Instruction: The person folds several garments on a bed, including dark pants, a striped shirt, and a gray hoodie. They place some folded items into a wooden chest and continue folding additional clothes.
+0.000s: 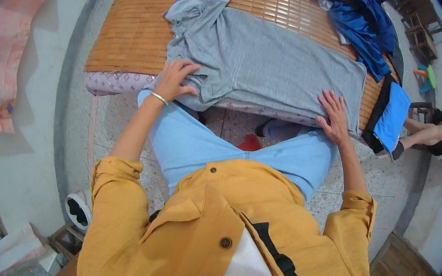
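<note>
A grey short-sleeved shirt (276,45) lies spread across the near edge of a bed, its dark-trimmed collar at the far left and its hem at the right. My left hand (176,80) rests on the sleeve area with fingers spread and a bangle at the wrist. Near the hem, my right hand (333,115) lies flat on the cloth, fingers apart. Neither hand grips the fabric. Part of the shirt hangs over the mattress edge toward my knees.
A bamboo mat (132,29) covers the bed over a pink patterned mattress (117,81). Dark blue clothes (359,17) and other garments are heaped at the far right. A blue and black cloth (391,117) hangs at the right corner, near another person's legs (424,135). Wooden chairs (417,25) stand beyond.
</note>
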A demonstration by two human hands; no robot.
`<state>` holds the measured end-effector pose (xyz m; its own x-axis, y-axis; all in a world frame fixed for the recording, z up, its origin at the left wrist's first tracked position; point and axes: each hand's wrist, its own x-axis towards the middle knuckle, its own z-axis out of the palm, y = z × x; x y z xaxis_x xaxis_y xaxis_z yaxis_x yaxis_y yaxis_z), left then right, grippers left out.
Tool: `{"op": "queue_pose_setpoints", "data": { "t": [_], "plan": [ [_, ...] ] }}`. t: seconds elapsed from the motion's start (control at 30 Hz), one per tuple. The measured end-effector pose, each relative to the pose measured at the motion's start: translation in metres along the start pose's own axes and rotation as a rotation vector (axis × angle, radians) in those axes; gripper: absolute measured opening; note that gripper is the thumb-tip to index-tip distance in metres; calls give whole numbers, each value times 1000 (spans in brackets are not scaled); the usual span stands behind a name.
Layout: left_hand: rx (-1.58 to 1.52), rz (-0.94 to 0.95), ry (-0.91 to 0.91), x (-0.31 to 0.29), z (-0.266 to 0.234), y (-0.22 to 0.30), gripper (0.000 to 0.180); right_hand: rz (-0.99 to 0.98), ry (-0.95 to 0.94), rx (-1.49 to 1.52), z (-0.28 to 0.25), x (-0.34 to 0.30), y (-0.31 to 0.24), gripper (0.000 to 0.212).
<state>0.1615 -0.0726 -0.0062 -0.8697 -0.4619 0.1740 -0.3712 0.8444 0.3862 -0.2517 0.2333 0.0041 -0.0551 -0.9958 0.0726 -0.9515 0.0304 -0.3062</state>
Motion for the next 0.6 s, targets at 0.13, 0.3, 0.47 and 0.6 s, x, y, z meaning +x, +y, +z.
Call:
{"op": "queue_pose_setpoints", "data": {
  "t": [0.13, 0.3, 0.47, 0.6],
  "plan": [
    [15, -142, 146, 3, 2, -22, 50, 235, 114, 108, 14, 8, 0, 45],
    [-72, -235, 133, 2, 4, -39, 23, 116, 277, 146, 40, 53, -65, 40],
    [-222, -362, 173, 9, -8, -26, 14, -173, 221, 408, 68, 115, -171, 41],
    [-471, -483, 210, 10, -3, -35, 11, -215, 194, 324, 86, 151, -228, 37]
  ]
}}
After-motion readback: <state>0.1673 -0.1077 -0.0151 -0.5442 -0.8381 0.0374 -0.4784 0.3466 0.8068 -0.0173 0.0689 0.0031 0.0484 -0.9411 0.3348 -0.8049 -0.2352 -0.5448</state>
